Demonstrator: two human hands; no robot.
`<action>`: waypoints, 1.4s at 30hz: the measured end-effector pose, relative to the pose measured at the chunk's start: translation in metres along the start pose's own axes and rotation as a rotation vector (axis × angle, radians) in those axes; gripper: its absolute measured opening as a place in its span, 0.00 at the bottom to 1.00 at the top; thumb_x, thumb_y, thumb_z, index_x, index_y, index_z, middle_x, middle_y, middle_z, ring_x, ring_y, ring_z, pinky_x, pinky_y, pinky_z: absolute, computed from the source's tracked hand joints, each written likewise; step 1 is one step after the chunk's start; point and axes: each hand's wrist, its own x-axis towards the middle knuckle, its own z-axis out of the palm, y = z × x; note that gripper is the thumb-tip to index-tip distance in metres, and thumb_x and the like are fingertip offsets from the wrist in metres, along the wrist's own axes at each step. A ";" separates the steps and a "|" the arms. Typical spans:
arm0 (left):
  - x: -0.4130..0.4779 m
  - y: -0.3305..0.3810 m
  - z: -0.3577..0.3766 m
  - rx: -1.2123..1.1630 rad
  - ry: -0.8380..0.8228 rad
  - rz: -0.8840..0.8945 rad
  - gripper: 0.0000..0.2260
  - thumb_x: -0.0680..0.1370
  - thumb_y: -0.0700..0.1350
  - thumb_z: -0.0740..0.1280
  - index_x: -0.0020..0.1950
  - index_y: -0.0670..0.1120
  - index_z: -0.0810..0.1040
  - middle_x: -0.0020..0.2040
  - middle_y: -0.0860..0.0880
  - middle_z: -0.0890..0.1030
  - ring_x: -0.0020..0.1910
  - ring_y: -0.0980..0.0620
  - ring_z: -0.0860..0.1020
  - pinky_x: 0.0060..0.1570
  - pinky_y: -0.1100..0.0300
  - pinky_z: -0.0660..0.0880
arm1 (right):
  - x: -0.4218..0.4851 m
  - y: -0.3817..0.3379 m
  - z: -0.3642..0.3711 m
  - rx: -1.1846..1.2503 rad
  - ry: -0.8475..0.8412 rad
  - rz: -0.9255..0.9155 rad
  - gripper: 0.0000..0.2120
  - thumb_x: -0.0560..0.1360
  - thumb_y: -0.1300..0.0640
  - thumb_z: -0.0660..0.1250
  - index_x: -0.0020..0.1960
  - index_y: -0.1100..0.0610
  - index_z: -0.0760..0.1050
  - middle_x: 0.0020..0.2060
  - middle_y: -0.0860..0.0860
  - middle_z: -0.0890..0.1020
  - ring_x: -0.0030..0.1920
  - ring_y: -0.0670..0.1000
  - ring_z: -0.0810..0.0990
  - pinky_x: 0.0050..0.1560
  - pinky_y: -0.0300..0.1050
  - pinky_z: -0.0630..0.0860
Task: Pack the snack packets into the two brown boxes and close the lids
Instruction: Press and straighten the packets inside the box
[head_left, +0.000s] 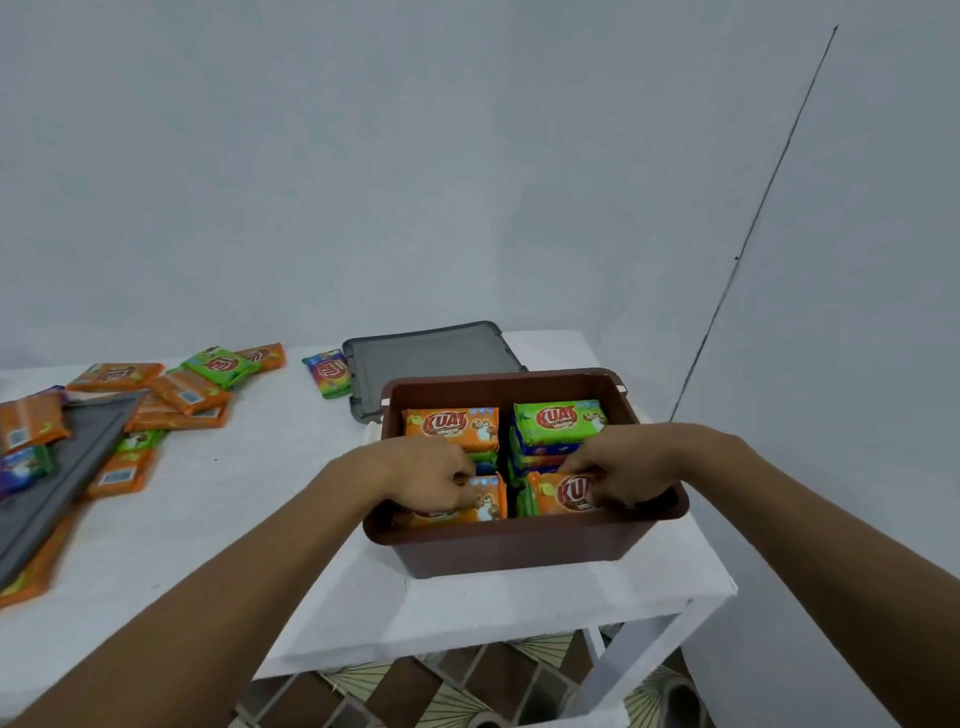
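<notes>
Open brown box (519, 551) sits on the right end of the white bench (234, 493), near the front edge. Both of the person's hands are down inside it, in the nearer half. Four stacks of snack packets fill the box. Left hand (434, 478) lies over the near-left orange packet (485, 503), fingers curled at its far edge, gripping it. Right hand (623, 470) has fingers curled round the right side of the near-right orange packet (561, 493), which stands tilted against the stack behind it. The two hands are apart, one on each side of the gap between the stacks. Beyond the hands, a far-left orange packet (452, 426) and a green packet (558, 418) lie flat on top of the rear stacks, touched by neither hand. A grey lid (431, 358) lies flat on the bench just behind the box, well clear of the hands. A multicoloured packet (327, 370) sits just beside its left edge. Over on the left end of the bench, loose packets (189, 395), mostly orange, lie scattered. A second grey lid (67, 467) rests tilted across some of them.
</notes>
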 end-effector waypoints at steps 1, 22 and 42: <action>-0.001 0.000 0.005 0.028 0.024 -0.008 0.16 0.81 0.56 0.58 0.51 0.46 0.78 0.42 0.50 0.77 0.42 0.51 0.75 0.43 0.56 0.72 | -0.001 0.000 0.002 -0.014 0.008 -0.001 0.20 0.80 0.54 0.61 0.71 0.46 0.69 0.67 0.45 0.75 0.65 0.49 0.73 0.67 0.47 0.70; 0.005 -0.037 -0.010 0.142 0.335 -0.023 0.17 0.71 0.56 0.73 0.50 0.53 0.68 0.49 0.58 0.73 0.47 0.57 0.72 0.42 0.60 0.71 | 0.029 0.013 0.011 -0.163 0.535 -0.072 0.15 0.72 0.46 0.72 0.52 0.45 0.68 0.50 0.43 0.76 0.49 0.46 0.75 0.46 0.45 0.78; 0.031 -0.033 0.004 0.441 0.370 -0.055 0.38 0.67 0.66 0.72 0.71 0.52 0.62 0.62 0.52 0.74 0.54 0.51 0.77 0.46 0.56 0.77 | 0.049 0.018 0.013 -0.290 0.579 0.006 0.26 0.70 0.41 0.72 0.60 0.48 0.63 0.52 0.47 0.78 0.46 0.48 0.77 0.40 0.42 0.74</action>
